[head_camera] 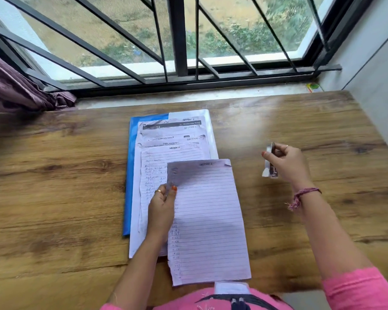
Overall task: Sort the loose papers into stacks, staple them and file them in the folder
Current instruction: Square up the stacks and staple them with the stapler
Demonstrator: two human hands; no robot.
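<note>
your right hand is motion-blurred, and so is the small metal stapler it grips, so you can't tell how its jaws stand. your left hand and the lined sheet cover much of the paper stack. the handwriting is too small to read. the blue folder shows only along its left edge.

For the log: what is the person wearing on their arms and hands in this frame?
The left hand has a gold-coloured ring and orange-red nail polish. The right hand also has a ring and painted nails, and a braided pink-purple thread bracelet with loose ends sits on that wrist. A pink sleeve covers the right upper arm; both forearms are bare.
</note>
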